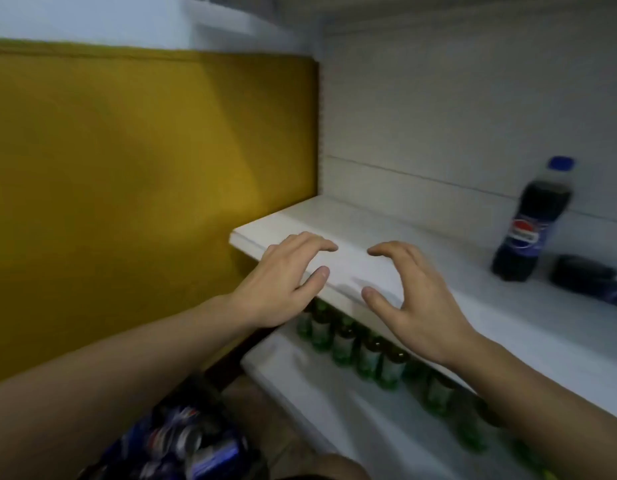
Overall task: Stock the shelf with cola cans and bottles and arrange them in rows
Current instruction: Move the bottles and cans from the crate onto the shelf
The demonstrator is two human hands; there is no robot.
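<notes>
The left grip (pixel 283 275) and right grip (pixel 414 296) hover over the front edge of the shelf (pixel 369 220), fingers spread and loosely curved, holding nothing. The cola bottle (pixel 532 230) stands upright, well right of the right grip, which is nearer. A second bottle (pixel 591 278) lies on its side beyond it, and the cans (pixel 182 441) sit below the left grip.
</notes>
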